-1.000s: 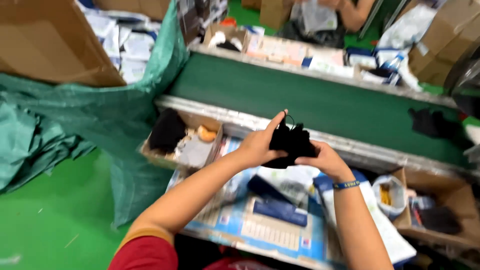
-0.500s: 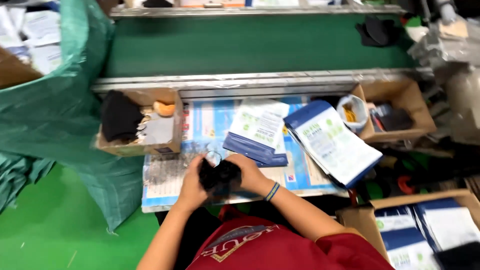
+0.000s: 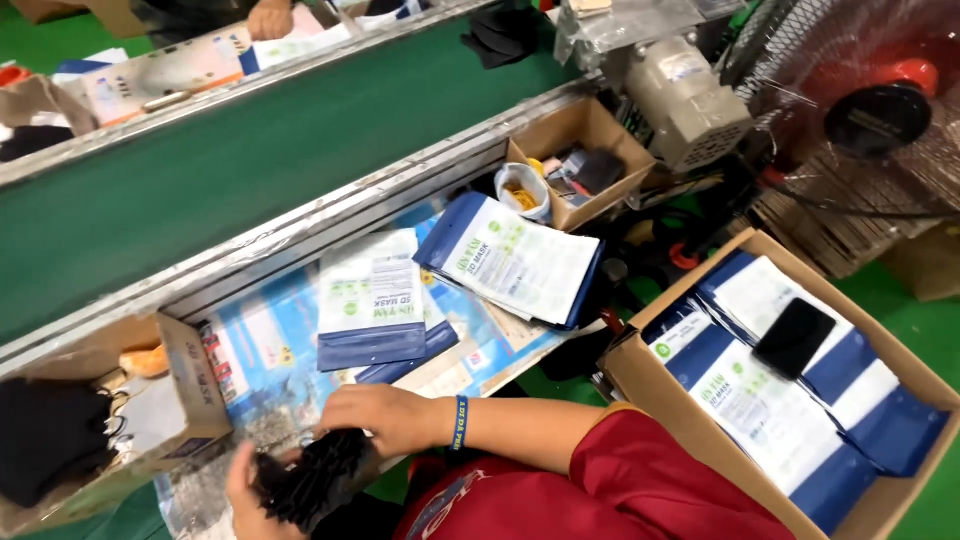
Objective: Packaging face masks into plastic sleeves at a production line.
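While both hands point(image 3: 300, 470) clutch black masks point(image 3: 318, 480), left palm hidden

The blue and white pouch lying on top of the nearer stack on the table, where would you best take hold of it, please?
Probably by the blue bottom edge of the pouch, coming from the near side. It lies flat with that short edge facing the right hand, and nothing lies over it.

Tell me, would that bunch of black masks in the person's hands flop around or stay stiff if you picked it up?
Probably floppy: the stack of black masks looks like thin pleated cloth, bulging between the left hand and right hand. Likely light, since bare fingers hold the whole bunch. It may fan apart or slide, because the layers look loose, not bound.
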